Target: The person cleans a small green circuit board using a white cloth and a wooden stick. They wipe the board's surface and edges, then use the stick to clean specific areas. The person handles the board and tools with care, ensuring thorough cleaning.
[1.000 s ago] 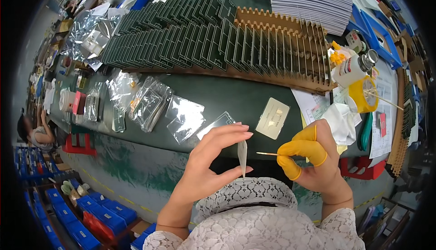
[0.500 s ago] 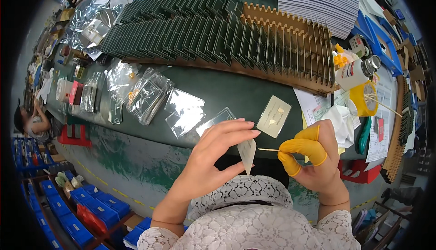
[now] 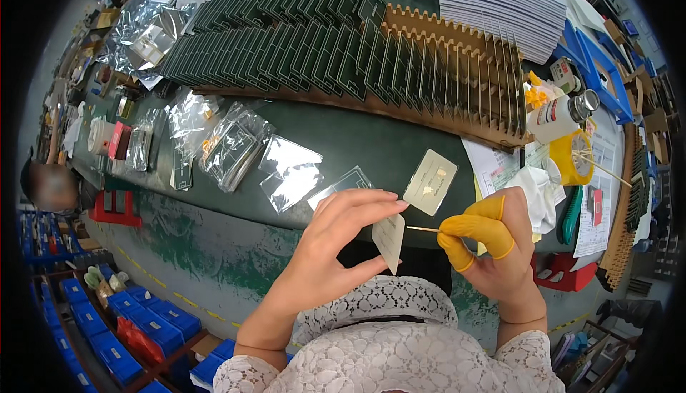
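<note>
Low ctr of frame: L hand [image 3: 314,261] has a cream card [image 3: 388,241] pinched at its edges, thumb below, fingers above, card tilted up on edge. Good hold imo: face stays mostly free. Grip s/b firm but light, so it doesn't bow or slip.

Just R of that: R hand [image 3: 493,254], w/ yellow finger cots [image 3: 487,233], has a thin stick [image 3: 423,229] closed btwn its fingertips; back end hidden. Tip points L, right by the card; can't tell if touching. Best approach prob. = small, slow strokes, light pressure, wrist steady, card turned so the worked spot faces the eyes.

A bit further up, R of ctr: 2nd cream card [image 3: 430,182] flat on the green tabletop [image 3: 343,139]; mind the L fingers don't knock it. Clear sleeves [image 3: 289,171] lie L of it, white cloth [image 3: 532,196] to the R, prob. handy for wiping.

Mid R edge: yellow tape roll [image 3: 580,157] w/ more sticks [image 3: 604,168], white bottle [image 3: 556,119] beside it; watch the R elbow there.

Upper ctr, farther: slotted brown rack [image 3: 457,130] full of dark green boards [image 3: 261,61]; hands s/b well clear of it. Farthest, upper R: paper stack [image 3: 500,7].
</note>
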### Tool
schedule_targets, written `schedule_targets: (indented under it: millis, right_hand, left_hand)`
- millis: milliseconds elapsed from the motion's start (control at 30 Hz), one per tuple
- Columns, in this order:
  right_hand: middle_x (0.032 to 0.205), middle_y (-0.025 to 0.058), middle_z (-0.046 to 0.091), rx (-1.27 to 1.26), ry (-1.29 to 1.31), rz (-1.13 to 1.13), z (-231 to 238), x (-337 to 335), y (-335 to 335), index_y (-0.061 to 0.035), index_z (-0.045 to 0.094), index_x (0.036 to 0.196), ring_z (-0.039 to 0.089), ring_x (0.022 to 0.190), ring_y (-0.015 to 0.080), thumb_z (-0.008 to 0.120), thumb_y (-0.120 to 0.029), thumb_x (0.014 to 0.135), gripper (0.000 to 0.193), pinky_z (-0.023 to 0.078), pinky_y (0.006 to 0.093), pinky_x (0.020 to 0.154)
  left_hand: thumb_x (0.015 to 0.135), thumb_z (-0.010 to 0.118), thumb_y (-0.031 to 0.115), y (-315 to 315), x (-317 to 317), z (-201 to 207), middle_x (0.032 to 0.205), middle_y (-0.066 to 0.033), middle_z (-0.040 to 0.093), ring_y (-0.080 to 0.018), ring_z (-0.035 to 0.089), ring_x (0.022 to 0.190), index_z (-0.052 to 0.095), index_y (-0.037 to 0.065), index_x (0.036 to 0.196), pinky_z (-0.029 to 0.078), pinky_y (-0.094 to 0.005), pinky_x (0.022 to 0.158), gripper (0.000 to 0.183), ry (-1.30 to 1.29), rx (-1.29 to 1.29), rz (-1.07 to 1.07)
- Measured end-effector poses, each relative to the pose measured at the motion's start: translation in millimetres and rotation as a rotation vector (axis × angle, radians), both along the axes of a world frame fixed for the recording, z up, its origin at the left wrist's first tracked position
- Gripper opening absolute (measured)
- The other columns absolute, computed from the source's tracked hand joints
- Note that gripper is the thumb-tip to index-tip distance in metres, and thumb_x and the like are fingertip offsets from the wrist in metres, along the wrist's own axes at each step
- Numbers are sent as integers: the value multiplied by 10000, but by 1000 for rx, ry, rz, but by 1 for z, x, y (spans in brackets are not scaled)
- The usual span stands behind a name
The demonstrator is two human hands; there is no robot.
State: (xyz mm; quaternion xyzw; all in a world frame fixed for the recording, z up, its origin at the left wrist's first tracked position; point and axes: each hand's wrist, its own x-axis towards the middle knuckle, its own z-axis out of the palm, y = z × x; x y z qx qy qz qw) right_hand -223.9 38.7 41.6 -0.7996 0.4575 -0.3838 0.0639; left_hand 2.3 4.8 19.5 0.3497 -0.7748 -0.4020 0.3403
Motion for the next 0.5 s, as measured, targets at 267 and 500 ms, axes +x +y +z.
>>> schedule_targets:
  millis: [267,500]
  right_hand:
    - [803,38,545,-12,19,1,-1,-1,0,-72,636,924,509,666,225,804,-52,646,325,365,348,601]
    - [800,37,545,-14,30,-1,-2,0,0,-71,635,929,511,671,228,804,-51,646,330,367,351,603]
  left_hand:
    - [599,843,50,0,0,1,1175,-111,624,-266,584,1094,636,41,1146,454,-365,942,585,-12,-4,-3]
    - [606,842,67,0,1,-1,1172,-112,619,-270,580,1092,637,47,1150,451,-367,940,581,-8,-8,-6]
